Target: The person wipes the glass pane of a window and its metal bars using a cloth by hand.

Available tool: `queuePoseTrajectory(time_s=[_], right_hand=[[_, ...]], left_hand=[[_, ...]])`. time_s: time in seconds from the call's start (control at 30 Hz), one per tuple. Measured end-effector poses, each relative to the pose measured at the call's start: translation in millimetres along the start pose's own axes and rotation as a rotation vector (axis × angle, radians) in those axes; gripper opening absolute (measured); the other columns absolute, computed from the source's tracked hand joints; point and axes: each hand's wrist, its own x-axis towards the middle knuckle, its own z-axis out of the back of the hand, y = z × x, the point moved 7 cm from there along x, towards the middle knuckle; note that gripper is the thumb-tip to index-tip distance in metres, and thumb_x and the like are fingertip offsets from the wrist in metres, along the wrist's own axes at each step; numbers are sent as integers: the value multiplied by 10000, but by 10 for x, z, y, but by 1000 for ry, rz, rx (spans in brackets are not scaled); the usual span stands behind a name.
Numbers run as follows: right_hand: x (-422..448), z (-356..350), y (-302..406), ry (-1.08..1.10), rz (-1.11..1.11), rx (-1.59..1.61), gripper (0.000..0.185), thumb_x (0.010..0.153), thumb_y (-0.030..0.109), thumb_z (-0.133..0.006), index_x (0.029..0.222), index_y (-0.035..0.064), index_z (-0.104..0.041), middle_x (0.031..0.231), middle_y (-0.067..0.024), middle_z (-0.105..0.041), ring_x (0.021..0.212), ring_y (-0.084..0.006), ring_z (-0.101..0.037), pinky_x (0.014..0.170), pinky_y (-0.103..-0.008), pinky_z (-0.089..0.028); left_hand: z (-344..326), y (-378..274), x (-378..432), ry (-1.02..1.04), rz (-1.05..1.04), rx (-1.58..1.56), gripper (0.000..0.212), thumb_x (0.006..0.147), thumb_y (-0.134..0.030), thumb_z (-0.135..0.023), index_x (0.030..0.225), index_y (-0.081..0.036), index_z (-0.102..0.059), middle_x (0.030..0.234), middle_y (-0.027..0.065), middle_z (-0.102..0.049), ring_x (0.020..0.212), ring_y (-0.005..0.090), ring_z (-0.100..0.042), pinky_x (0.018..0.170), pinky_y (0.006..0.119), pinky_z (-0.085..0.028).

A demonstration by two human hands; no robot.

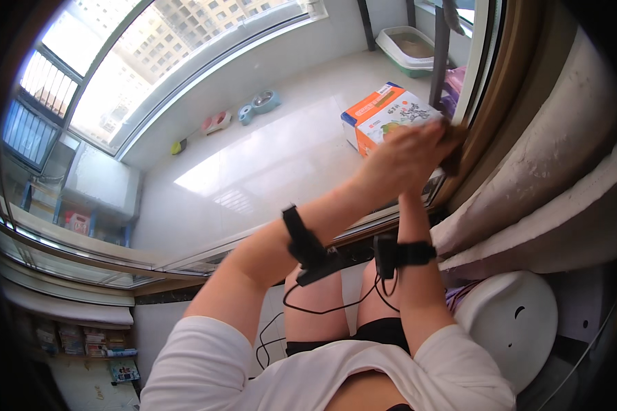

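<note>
My left hand [416, 146] reaches up to the right, against the brown door frame [481, 136], and looks blurred. Beyond its fingers is a dark brown cloth [453, 154], pressed near the frame's edge. My right hand lies close behind or against the left one; the two overlap, so its fingers and what it grips cannot be made out. Black straps with small devices and cables circle both forearms. Past the hands, a printed orange and white cardboard box [385, 113] stands on the balcony floor.
A litter box [409, 49] stands at the back right. Pet bowls [264, 101] line the window wall. Light curtains [540, 205] hang at the right, above a round white lid [511, 323]. The sliding door's track [185, 264] crosses before me; bookshelves are lower left.
</note>
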Motion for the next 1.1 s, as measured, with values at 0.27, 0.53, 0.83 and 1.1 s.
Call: queuePoseTrajectory(time_s=[0.27,0.53,0.83,1.1], right_hand=[[-788,449,671,-38,45,714,467,910,305,-445,1288,37,-391,1430,-309,-119,1334,-465,-78,1070,-528,-123],[-360,256,1149,33,356,425,496,876,364,-455,1304,113,-438,1455,-263,-133,1314,-525,-73,1013,-655,-47],[-1226,246,621,202,232,466,485,938,267,-355,1374,62,-302,1433,-317,-84,1314,-522,-24,1055,-587,-77],[-109,260,955,-117,504,259,626,928,426,-298,1404,28,-209,1442,-304,-93,1332,-502,-10,1043,-612,-26]], left_hand=[[193,58,-1049,248,36,-126,398,771,-117,-508,1147,-2,-574,1330,63,-467,1280,154,-365,1089,309,-235],[898,836,-1140,-53,352,-73,364,758,-89,-504,1107,-29,-586,1336,37,-465,1298,159,-351,1049,323,-295],[157,88,-1440,360,170,-222,424,817,-129,-484,1232,-42,-510,1409,25,-373,1318,143,-303,1084,319,-231],[639,657,-692,-182,244,-69,368,732,-92,-529,1090,-48,-603,1290,60,-507,1274,178,-385,1054,343,-284]])
